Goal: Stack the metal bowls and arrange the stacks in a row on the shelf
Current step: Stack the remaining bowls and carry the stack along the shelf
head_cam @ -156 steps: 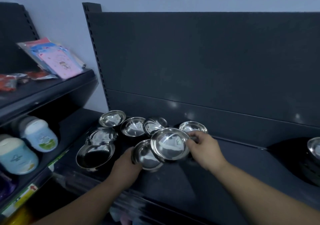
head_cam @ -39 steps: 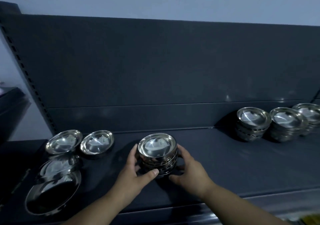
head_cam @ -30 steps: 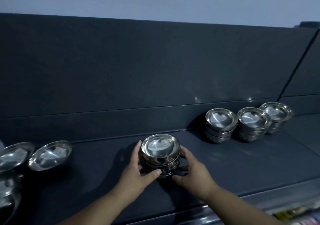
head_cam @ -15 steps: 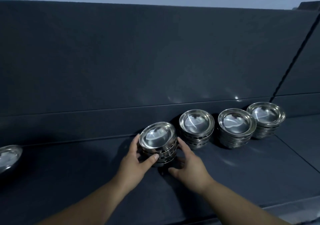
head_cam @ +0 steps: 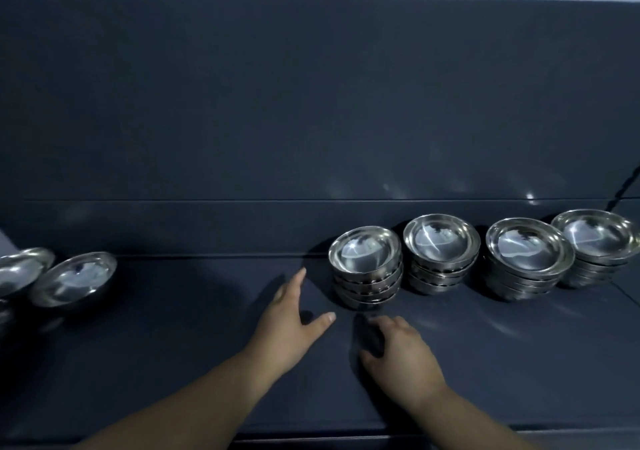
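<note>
Several stacks of metal bowls stand in a row against the back of the dark shelf (head_cam: 173, 363). The leftmost stack (head_cam: 366, 269) sits right beside the second stack (head_cam: 441, 254); a third stack (head_cam: 528, 263) and a fourth stack (head_cam: 599, 246) follow to the right. My left hand (head_cam: 291, 325) hovers just left of and in front of the leftmost stack, fingers spread, holding nothing. My right hand (head_cam: 401, 352) is in front of that stack, fingers loosely curled, empty and apart from it.
Two loose metal bowls (head_cam: 74, 281) lie tilted at the far left of the shelf, one (head_cam: 19, 271) cut by the frame edge. The dark back panel (head_cam: 311, 120) rises behind the row. The shelf's front edge runs along the bottom.
Both hands slid the stack rightward to sit next to the row of stacks, then let go and drew back toward me. The view has shifted right.
</note>
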### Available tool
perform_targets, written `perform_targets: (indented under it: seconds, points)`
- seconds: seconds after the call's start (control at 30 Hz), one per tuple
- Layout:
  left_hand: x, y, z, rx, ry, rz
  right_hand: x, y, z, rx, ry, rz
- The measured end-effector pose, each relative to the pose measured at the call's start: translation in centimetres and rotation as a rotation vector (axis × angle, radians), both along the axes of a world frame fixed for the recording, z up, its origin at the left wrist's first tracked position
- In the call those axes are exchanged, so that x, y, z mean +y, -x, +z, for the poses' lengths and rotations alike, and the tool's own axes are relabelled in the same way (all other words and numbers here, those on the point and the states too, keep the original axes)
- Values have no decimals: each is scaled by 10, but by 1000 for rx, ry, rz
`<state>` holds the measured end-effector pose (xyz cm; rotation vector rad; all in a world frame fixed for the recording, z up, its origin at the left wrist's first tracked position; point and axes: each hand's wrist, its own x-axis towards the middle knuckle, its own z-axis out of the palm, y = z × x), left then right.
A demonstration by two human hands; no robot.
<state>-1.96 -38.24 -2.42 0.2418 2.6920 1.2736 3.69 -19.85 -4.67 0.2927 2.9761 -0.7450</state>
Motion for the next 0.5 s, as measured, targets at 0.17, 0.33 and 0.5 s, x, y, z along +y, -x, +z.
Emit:
perform_targets:
  seconds: [0.17,0.33,0.5]
  points:
    - [-79,-13,1,105,272,-10,-72,6,11,-13,-106,139]
    - [-197,-33,17,208,367,60,-175,12,25,40,-91,263]
    - [-316,-49,46,367,486,164,-287,20,39,111,-60,354]
